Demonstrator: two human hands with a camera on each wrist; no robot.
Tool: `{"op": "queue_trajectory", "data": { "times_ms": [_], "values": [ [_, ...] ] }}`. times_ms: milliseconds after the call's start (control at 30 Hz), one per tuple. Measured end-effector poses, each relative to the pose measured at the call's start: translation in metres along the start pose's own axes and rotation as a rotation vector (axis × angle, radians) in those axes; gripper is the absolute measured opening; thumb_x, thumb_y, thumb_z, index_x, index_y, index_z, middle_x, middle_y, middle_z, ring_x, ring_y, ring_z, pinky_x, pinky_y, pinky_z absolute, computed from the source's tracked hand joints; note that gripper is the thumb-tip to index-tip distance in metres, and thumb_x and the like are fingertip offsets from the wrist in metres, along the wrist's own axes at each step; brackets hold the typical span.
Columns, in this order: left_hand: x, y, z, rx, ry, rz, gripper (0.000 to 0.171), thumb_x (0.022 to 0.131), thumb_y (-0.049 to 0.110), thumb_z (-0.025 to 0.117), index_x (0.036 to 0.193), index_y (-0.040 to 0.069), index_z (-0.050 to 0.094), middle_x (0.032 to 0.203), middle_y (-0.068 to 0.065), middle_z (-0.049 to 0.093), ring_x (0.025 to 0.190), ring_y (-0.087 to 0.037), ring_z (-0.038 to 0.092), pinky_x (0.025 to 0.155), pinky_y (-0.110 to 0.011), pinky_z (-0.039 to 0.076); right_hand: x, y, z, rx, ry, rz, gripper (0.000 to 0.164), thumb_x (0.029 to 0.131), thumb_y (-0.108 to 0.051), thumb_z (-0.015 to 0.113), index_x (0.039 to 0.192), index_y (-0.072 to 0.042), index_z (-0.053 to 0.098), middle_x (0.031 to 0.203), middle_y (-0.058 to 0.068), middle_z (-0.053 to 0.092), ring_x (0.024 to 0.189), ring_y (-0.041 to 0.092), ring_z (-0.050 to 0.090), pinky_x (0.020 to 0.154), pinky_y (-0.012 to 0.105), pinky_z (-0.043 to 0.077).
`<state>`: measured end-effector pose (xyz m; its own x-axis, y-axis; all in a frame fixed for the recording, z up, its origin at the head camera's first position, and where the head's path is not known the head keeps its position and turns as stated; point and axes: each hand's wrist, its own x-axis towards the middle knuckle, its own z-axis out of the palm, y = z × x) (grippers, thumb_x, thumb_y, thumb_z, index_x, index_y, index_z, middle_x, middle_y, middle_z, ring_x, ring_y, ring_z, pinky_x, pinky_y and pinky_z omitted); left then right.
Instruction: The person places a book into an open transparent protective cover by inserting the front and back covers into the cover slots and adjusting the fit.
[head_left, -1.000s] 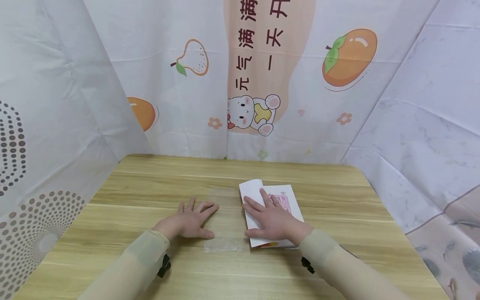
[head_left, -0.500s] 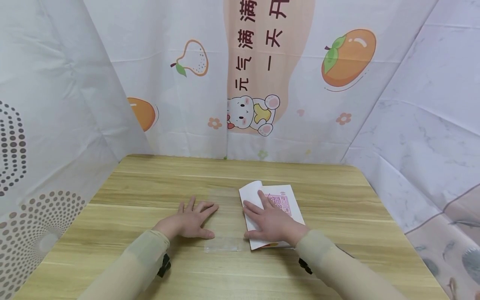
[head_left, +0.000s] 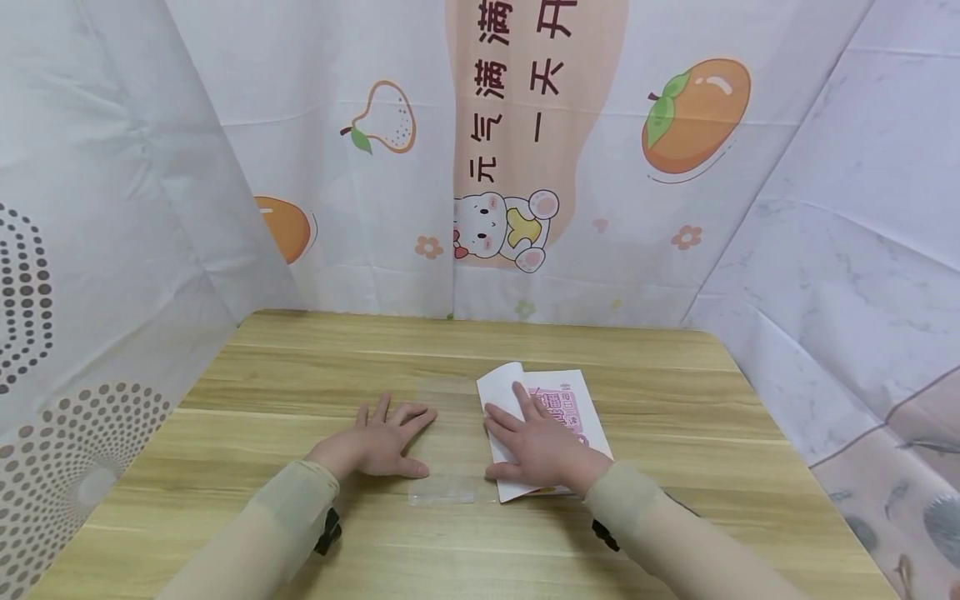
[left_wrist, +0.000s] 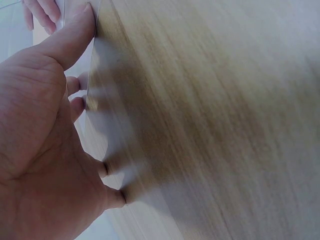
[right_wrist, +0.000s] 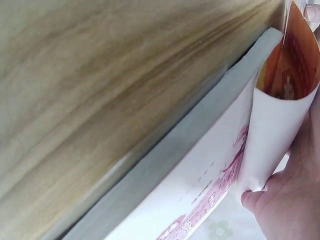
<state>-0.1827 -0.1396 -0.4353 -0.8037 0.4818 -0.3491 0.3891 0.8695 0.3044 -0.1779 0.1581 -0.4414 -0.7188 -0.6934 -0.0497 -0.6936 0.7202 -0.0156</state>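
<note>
A book [head_left: 592, 417] with a pink-printed white page lies right of centre in the head view. Its cover [head_left: 497, 388] is folded back over to the left, white inside face up. My right hand [head_left: 536, 450] rests on that cover with fingers spread. In the right wrist view, the cover [right_wrist: 270, 135] bows up in a curl beside the page block, its orange outer face showing within. A clear plastic sheet [head_left: 442, 492] lies flat to the left of the book. My left hand [head_left: 381, 442] touches the sheet's left edge, fingers spread and nothing gripped.
Both hands work on a wood-grain table [head_left: 300, 367]. A printed fabric curtain [head_left: 375, 275] hangs behind its far edge, with more white patterned cloth along the left and right sides.
My right hand has slid slightly left across the folded cover, uncovering more of the pink print. The cover's edge has shifted a little left too. My left hand has stayed put.
</note>
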Motion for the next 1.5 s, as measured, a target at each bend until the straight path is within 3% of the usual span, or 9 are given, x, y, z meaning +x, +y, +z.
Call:
{"op": "queue_trajectory", "data": {
  "times_ms": [600, 1100, 1500],
  "values": [
    [0.003, -0.004, 0.003, -0.009, 0.015, 0.027, 0.09, 0.093, 0.066, 0.059, 0.164, 0.024, 0.022, 0.168, -0.001, 0.018, 0.149, -0.061, -0.001, 0.111, -0.081, 0.004, 0.005, -0.01, 0.005, -0.062, 0.033, 0.011, 0.076, 0.098, -0.064, 0.053, 0.152, -0.01, 0.05, 0.163, 0.005, 0.039, 0.152, 0.053, 0.014, 0.119, 0.067, 0.022],
    [0.001, -0.001, 0.002, -0.004, 0.004, -0.007, 0.089, 0.093, 0.063, 0.063, 0.164, 0.026, 0.024, 0.168, 0.002, 0.018, 0.15, -0.06, 0.0, 0.112, -0.081, 0.006, 0.011, -0.018, 0.006, -0.164, 0.039, 0.026, 0.075, 0.099, -0.066, 0.05, 0.153, -0.014, 0.049, 0.163, 0.001, 0.039, 0.153, 0.05, 0.015, 0.119, 0.067, 0.022],
    [-0.001, 0.002, -0.001, -0.019, 0.004, -0.006, 0.088, 0.093, 0.06, 0.064, 0.164, 0.024, 0.025, 0.168, 0.001, 0.018, 0.15, -0.06, 0.0, 0.111, -0.081, 0.005, 0.011, -0.02, 0.007, -0.158, 0.043, 0.029, 0.077, 0.098, -0.066, 0.05, 0.154, -0.014, 0.047, 0.163, 0.001, 0.039, 0.153, 0.049, 0.015, 0.119, 0.067, 0.02]
  ]
}}
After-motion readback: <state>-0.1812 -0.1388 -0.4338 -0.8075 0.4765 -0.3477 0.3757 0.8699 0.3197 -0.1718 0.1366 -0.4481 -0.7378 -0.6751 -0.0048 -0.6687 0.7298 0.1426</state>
